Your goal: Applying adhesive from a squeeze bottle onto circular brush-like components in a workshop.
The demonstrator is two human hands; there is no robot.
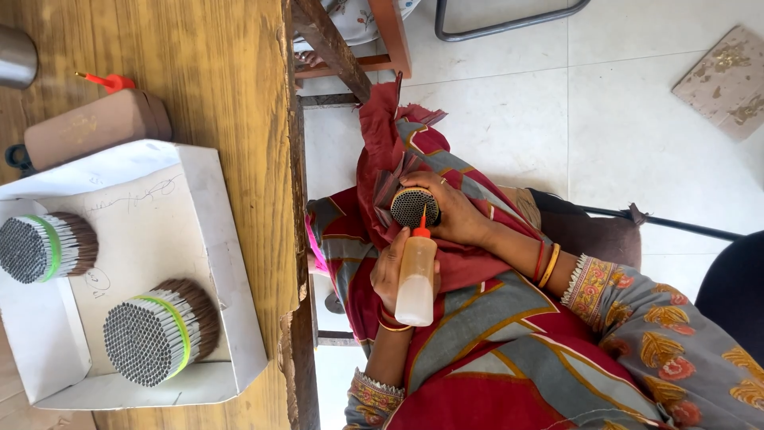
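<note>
A worn wooden table (199,72) holds a shallow white cardboard tray (227,239) with two round bundles of thin grey sticks (151,330), each ringed by a green band. Over the lap, the right hand (454,211) grips another round stick bundle (412,205). The left hand (390,271) clasps a small translucent squeeze bottle (416,279), its red nozzle touching the bundle's end.

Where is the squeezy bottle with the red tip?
In the head view, the squeeze bottle is right of the table, in one hand, tip at the held tube bundle.
</note>
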